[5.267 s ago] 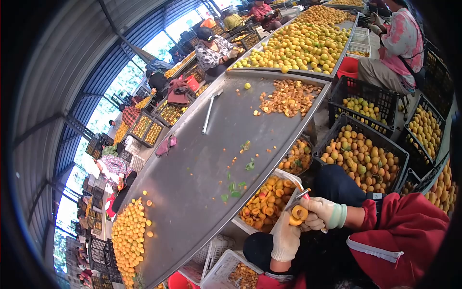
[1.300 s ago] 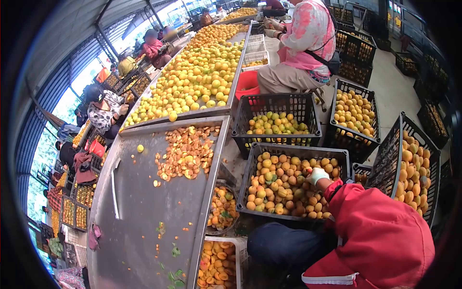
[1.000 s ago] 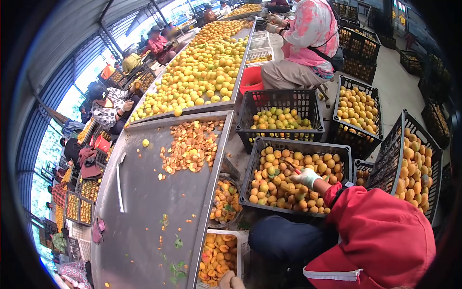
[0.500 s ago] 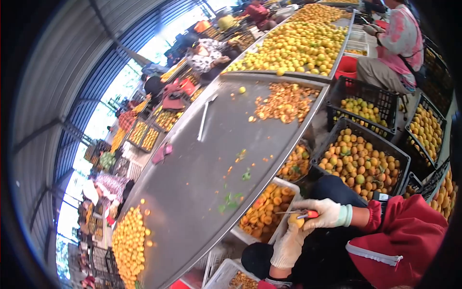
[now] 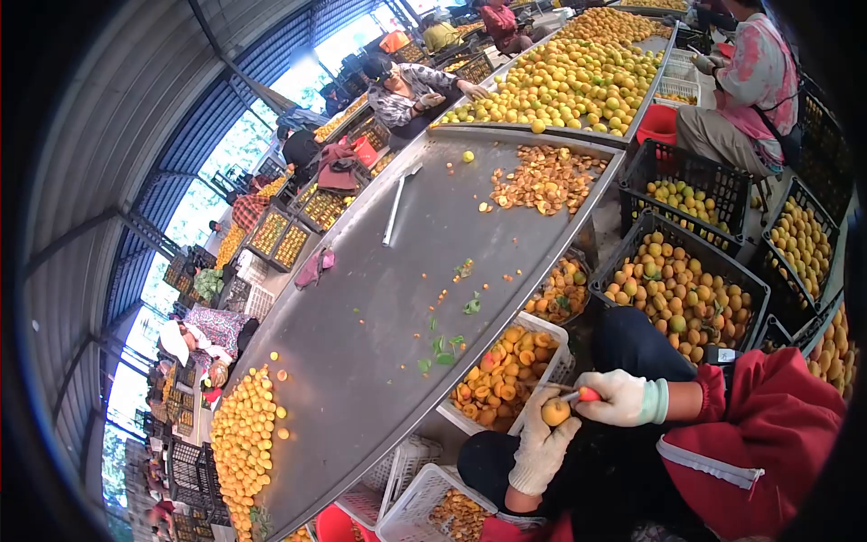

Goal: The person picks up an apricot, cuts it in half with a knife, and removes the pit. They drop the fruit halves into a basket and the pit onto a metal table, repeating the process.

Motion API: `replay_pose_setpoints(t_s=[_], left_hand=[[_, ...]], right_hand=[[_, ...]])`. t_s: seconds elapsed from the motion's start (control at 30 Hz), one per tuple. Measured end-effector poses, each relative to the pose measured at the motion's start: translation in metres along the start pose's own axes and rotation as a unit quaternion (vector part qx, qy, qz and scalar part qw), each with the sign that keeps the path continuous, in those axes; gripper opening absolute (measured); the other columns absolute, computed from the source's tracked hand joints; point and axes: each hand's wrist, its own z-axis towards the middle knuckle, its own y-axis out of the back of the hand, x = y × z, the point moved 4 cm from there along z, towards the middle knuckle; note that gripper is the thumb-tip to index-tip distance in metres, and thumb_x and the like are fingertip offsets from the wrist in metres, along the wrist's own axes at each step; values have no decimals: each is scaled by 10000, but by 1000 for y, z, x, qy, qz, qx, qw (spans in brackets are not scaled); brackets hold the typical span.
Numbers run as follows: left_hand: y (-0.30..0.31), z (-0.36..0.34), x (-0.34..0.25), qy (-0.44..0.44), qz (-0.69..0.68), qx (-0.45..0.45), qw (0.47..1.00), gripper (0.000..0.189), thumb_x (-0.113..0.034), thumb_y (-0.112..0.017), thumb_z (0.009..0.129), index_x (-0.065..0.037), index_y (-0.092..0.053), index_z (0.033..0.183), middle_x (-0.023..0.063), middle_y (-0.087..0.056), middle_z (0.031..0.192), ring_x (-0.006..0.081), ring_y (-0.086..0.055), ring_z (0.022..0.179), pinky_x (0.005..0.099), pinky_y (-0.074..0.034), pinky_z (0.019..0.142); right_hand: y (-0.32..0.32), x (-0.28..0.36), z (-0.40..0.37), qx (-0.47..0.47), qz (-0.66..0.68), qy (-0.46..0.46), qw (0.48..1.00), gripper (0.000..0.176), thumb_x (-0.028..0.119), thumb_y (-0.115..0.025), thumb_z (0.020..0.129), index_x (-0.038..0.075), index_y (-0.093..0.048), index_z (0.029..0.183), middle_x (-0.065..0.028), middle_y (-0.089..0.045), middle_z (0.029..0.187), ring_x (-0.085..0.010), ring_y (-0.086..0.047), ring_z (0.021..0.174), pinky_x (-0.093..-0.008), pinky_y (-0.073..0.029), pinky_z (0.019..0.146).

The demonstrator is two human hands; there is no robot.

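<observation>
Both of my hands wear pale gloves at the lower right. My left hand (image 5: 542, 450) holds a yellow-orange fruit (image 5: 555, 413) in its fingers. Just to its right, my right hand (image 5: 619, 398) is closed on a small knife with a red handle (image 5: 589, 395); its thin blade points left, above the fruit. A white crate of cut orange fruit halves (image 5: 506, 375) lies beside my hands, to their upper left. Whether the blade touches the fruit cannot be made out.
A long metal table (image 5: 361, 334) runs diagonally, with fruit pieces (image 5: 546, 179), a yellow fruit pile (image 5: 244, 443) and a long-handled tool (image 5: 395, 208). Black crates of whole fruit (image 5: 682, 294) stand right. A person in a pink-and-white top (image 5: 759, 68) sits at upper right.
The view has shifted slightly. My right hand and the knife have moved a little right, away from the fruit in my left hand. Across the table, a person has reached an arm toward the fruit.
</observation>
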Motion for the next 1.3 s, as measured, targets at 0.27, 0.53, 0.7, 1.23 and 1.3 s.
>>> replay_pose_setpoints(t_s=[0.27, 0.53, 0.7, 1.23, 1.3], left_hand=[[-7, -9, 8, 48, -55, 23, 997, 559, -338, -676, 908, -10, -422, 1281, 93, -547, 1114, 190, -548, 999, 306, -459, 882], [-3, -13, 7, 91, -43, -100, 990, 558, -304, -742, 859, -7, -426, 1210, 60, -561, 932, 108, -575, 722, 239, -503, 623], [10, -14, 2, 113, -163, -108, 974, 545, -292, -721, 880, -19, -403, 1229, 83, -533, 1025, 116, -569, 736, 241, -519, 663], [10, -17, -2, -56, 151, -38, 986, 523, -316, -689, 886, 4, -454, 1228, 158, -519, 1140, 313, -546, 1005, 385, -457, 885], [10, -21, -1, -49, 178, -53, 981, 514, -351, -687, 894, -10, -465, 1207, 132, -546, 1110, 248, -563, 982, 355, -466, 866]], right_hand=[[-11, -1, 5, -24, -27, 96, 995, 254, 231, -703, 839, 68, -644, 1023, -141, -663, 832, -327, -662, 788, -373, -537, 690], [-19, -13, -8, -96, -88, 91, 987, 251, 304, -723, 821, 83, -634, 900, -145, -629, 743, -359, -637, 700, -420, -519, 624], [-2, -4, 6, -20, -60, -20, 998, 328, 367, -691, 842, 46, -624, 835, -192, -630, 723, -375, -645, 698, -419, -513, 614], [-28, -10, 5, 65, -130, -1, 989, 249, 223, -588, 874, 75, -514, 1061, -189, -623, 711, -392, -639, 707, -467, -511, 629], [-30, -8, 4, 57, -141, 9, 988, 259, 212, -594, 874, 80, -501, 1076, -181, -618, 697, -391, -636, 689, -470, -509, 615]])
